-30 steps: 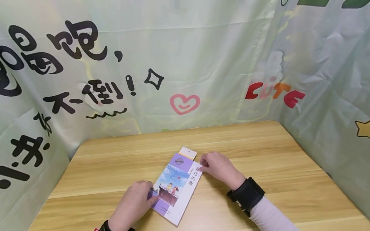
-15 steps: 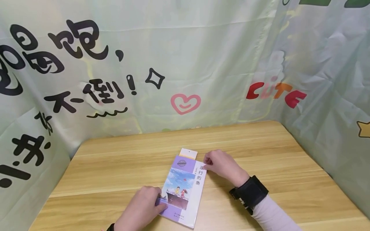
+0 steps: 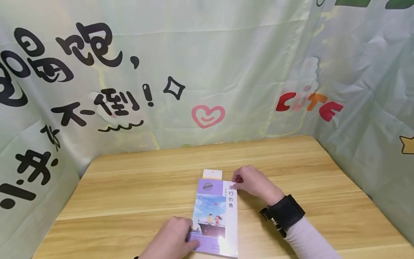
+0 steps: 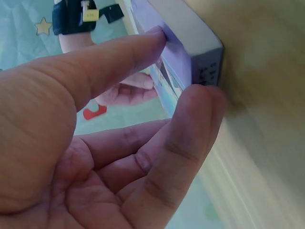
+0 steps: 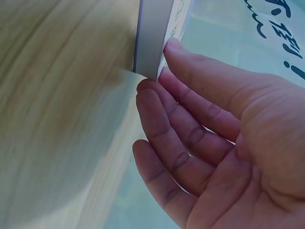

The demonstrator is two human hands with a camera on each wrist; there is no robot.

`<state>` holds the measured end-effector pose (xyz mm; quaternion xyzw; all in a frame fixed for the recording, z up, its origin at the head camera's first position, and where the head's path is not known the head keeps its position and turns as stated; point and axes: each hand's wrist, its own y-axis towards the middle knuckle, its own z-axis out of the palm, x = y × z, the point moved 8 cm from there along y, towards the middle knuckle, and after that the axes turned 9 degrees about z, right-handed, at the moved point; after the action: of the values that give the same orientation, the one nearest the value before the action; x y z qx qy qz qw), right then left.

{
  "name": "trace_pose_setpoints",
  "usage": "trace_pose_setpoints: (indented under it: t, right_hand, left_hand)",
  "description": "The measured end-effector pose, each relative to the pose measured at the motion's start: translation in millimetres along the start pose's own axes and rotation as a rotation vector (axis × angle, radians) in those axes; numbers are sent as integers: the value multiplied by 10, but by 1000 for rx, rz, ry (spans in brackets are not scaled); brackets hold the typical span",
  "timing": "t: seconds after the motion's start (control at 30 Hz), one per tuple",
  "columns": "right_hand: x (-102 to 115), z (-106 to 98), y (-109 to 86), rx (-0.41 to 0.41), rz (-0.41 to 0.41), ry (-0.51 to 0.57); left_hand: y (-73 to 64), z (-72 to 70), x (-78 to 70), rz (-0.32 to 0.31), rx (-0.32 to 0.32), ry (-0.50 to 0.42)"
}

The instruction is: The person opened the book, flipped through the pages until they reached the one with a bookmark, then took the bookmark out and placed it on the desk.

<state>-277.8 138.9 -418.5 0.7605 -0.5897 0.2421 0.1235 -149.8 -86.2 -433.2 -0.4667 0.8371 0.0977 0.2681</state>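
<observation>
A paperback book [image 3: 209, 207] with a purple and white cover and a picture of two figures on a ship's bow lies face up near the table's front. From its top edge sticks a white card [image 3: 212, 174]. My left hand [image 3: 170, 240] grips the lower left side, thumb on the cover and fingers against the spine [image 4: 206, 67]. At the upper right corner my right hand [image 3: 255, 184] pinches the book. The right wrist view shows the thumb [image 5: 190, 57] on the cover and fingertips at the corner of the page block [image 5: 155, 40].
The wooden table [image 3: 136, 190] spreads around the book. Printed cloth [image 3: 161, 54] with black characters, a pink heart and coloured letters hangs behind it and along both sides. A black band [image 3: 284, 213] with a camera sits on the right wrist.
Both hands have turned the book from a slant to nearly straight, its lower end swinging right. The left hand moved right and nearer; the right hand shifted slightly right.
</observation>
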Motion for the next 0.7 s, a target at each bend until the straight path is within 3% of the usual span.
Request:
trace_pose_setpoints:
  t: [0.3,0.53,0.7]
  right_hand:
    - [-28,-27,-11,25,10,9]
    - [-49,-48,-9,27,-10,13]
    - [-65,-44,-7,39,-15,24]
  left_hand:
    - [12,131,-164,55,-7,33]
    - [33,210,-244,84,-5,130]
    - [55,329,-242,177,-22,210]
